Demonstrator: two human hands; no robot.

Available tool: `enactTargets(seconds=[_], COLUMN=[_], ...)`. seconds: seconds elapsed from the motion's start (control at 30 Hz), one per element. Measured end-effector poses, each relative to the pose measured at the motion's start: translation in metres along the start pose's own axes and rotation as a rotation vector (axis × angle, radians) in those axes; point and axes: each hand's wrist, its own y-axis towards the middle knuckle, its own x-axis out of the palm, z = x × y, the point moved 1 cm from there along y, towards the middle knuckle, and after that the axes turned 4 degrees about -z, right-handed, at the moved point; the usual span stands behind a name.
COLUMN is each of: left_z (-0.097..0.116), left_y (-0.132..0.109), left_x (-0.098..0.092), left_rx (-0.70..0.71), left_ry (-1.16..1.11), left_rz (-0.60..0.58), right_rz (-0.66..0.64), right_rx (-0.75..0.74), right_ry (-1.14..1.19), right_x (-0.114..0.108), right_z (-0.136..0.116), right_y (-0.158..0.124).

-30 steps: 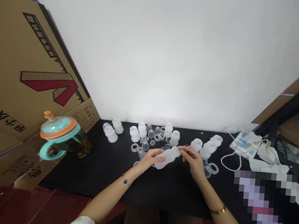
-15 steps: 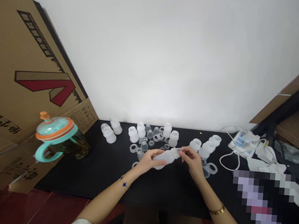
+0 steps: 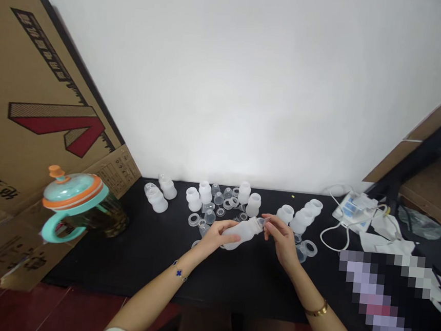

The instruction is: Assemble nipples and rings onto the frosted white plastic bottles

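My left hand [image 3: 214, 237] is wrapped round a white baby bottle [image 3: 239, 234], tilted with its neck to the upper right. A clear bottle nipple [image 3: 262, 222] sits at the bottle's mouth. My right hand [image 3: 280, 238] pinches the tip of that nipple between thumb and fingers. Beyond my hands lie loose clear domed caps [image 3: 210, 216] and white rings [image 3: 194, 219]. Open white bottles [image 3: 253, 205] stand behind them, and several more bottles [image 3: 299, 221] stand to the right of my right hand.
Two capped bottles [image 3: 157, 201] stand at the back left. A large turquoise-lidded jug [image 3: 74, 199] is beside a cardboard box [image 3: 53, 135]. On the right are a white cable [image 3: 329, 246], a power strip [image 3: 355, 211] and crumpled paper [image 3: 385, 245]. A white wall [image 3: 250, 85] borders the table's back.
My right fingers have shifted slightly at the bottle's mouth, and more of the clear nipple shows there. My left hand keeps its hold on the bottle. The view has moved a little.
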Motion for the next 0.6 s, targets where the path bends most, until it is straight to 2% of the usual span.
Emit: enactTargets(seconds=[0.6], left_z=[0.0037], left_y=[-0.0007], left_x=[0.0022], left_rx=[-0.004], left_ry=[0.022], left_rz=[0.003], right_rz=[0.016], right_rx=[-0.092], right_ry=[0.081], right_x=[-0.0041], right_z=[0.0055], right_y=[0.0016])
